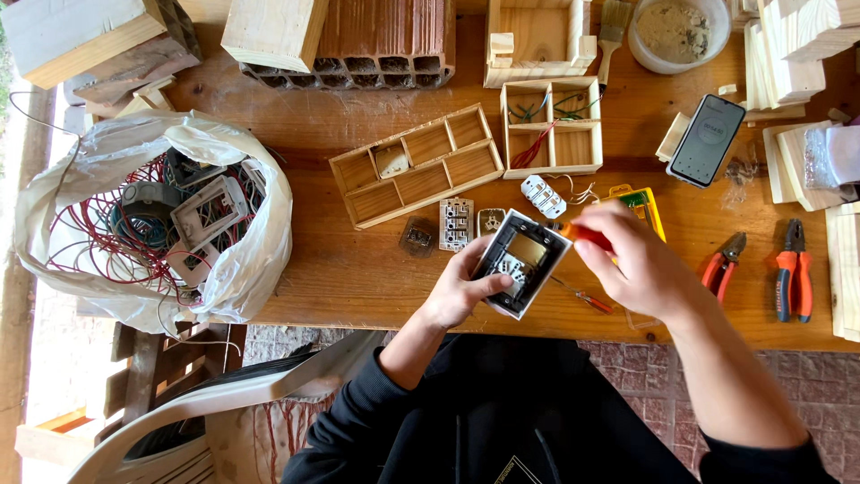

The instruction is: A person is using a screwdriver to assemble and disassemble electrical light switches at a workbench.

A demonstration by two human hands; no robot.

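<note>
1. Two hands work over a wooden table (358, 269); items run left to right.
2. Bag (242, 269): white plastic, at 9 o'clock, open at the top, holding red wires (98, 242) and a grey switch frame (208, 213).
3. Long tray (417, 166): wooden, divided into compartments, at 11 o'clock from the left hand. One compartment holds a small pale part.
4. Modules (456, 223): small switch inserts lying on the table just above the left hand.
5. Left hand (461, 291): closed on the switch plate (521, 262), thumb across its lower face, fingers behind it. The plate is held tilted above the near table edge, back side up, between both hands.
6. Square tray (552, 127): wooden, four compartments, at 12 o'clock from the plate, holding green and red wire ends.
7. Right hand (640, 264): closed around an orange-handled screwdriver (587, 237), its tip end at the plate's upper right corner. Whether the tip touches a screw cannot be told.
8. Phone (708, 139): dark screen, at 1 o'clock from the right hand.
9. Pliers (793, 269): two red-handled pairs at 3 o'clock, lying well apart from the right hand.
</note>
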